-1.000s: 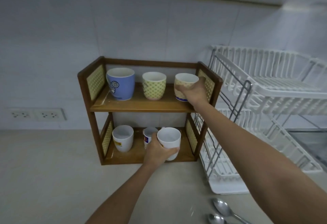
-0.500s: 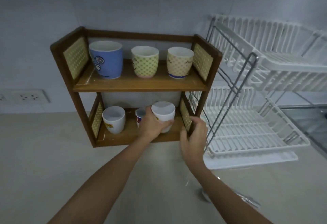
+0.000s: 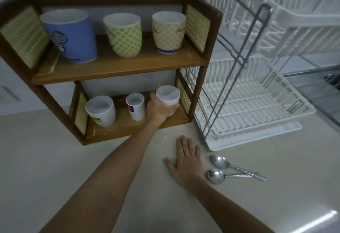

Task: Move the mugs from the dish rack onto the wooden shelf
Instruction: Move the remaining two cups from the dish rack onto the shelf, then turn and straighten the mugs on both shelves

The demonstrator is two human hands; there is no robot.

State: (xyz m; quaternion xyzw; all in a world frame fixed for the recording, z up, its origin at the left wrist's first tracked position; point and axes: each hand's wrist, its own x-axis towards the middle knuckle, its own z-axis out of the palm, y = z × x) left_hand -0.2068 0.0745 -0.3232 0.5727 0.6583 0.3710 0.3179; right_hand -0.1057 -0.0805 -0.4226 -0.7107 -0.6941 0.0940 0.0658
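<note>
The left hand (image 3: 159, 108) is wrapped around a plain white mug (image 3: 168, 97) at the right end of the lower board of the wooden shelf (image 3: 117, 63), just left of centre in the frame. The grip is closed around the mug's lower body, thumb on the left side and fingers curling under the right. Whether the base already sits flat on the board cannot be told, since the hand hides it.

To finish this placement well, the mug should be lowered until its base rests fully on the board, clear of the shelf's right side panel (image 3: 184, 95) and not knocking the small printed mug (image 3: 135, 106) just beside it on the left. The fingers should then open sideways and draw back along the board (a quick lift of the wrist might tip the mug forward off the edge).

The right hand (image 3: 185, 161) lies flat and spread on the bench (image 3: 55, 159), lower centre of the frame, holding nothing. Two spoons (image 3: 230, 170) lie just to its right.

On the same lower board a wider white mug with a yellow label (image 3: 100, 110) stands at the left. The upper board carries a blue mug (image 3: 70, 36), a green-dotted mug (image 3: 125, 34) and a cream checked mug (image 3: 169, 31). The dish rack (image 3: 257, 104), at the right of the frame, shows no mugs in either tier, so this looks like the last one to place.
</note>
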